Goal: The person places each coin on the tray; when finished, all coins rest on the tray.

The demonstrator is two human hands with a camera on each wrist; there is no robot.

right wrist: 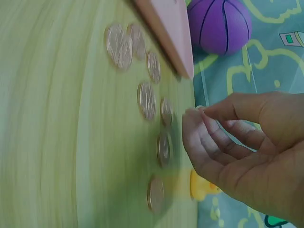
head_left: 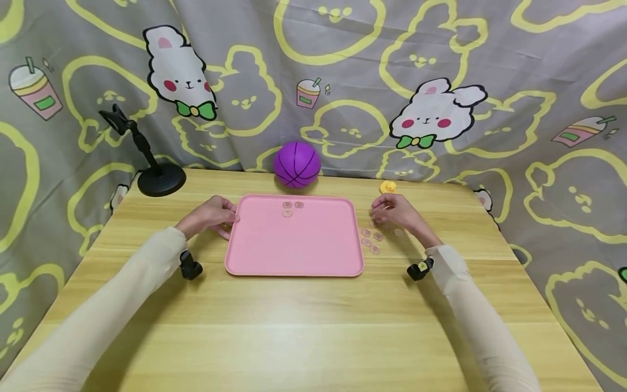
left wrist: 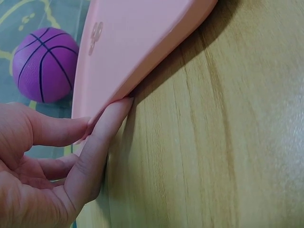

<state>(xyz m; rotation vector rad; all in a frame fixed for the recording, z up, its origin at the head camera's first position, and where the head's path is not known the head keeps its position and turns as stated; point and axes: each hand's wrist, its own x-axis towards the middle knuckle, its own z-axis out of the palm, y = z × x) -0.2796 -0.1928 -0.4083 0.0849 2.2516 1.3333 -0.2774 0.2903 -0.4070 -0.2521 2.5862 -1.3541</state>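
A pink tray (head_left: 299, 239) lies on the table with three coins (head_left: 287, 213) near its far rim. At the tray's left side, my left hand (head_left: 213, 214) pinches the rim between thumb and fingers, shown close in the left wrist view. Several copper-coloured coins (head_left: 374, 249) lie loose on the table right of the tray; the right wrist view shows those coins (right wrist: 146, 99) blurred. My right hand (head_left: 394, 210) is raised just above the far coins. Its thumb and fingertips meet, and a thin pale edge shows between them, apparently a coin (right wrist: 200, 107) mostly hidden by the fingers.
A purple ball (head_left: 297, 165) stands behind the tray against the patterned curtain (head_left: 352, 71). The yellow toy duck (head_left: 388, 187) sits beyond my right hand. A black stand (head_left: 161, 179) with a round base is at the back left of the wooden table (head_left: 313, 332).
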